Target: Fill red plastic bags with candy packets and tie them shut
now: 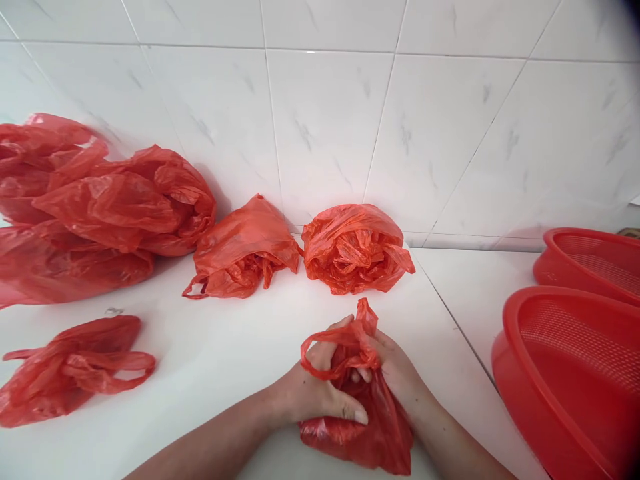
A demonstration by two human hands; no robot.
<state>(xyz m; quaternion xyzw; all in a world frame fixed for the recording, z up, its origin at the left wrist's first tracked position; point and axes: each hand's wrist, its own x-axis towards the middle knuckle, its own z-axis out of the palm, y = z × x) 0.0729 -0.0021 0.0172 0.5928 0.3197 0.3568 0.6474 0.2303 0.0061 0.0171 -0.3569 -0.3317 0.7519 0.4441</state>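
A red plastic bag point(370, 427) with loop handles is between my two hands, low in the middle of the view. My left hand point(320, 390) grips its left side, thumb lying across the front and one handle looping over the hand. On the other side, my right hand point(395, 363) holds the bag near its gathered top; some of its fingers are hidden behind the plastic. Just beyond the hands, a crumpled red bag point(355, 250) rests against the wall. Left of it sits another red bag point(245, 250) with its handles hanging forward.
Several bulging red bags point(115, 200) are heaped at the far left, with a smaller bag point(75, 373) in front of them. Two red plastic baskets point(515, 347) with perforated sides stand at the right. A white tiled wall point(330, 133) backs the white tabletop point(220, 360).
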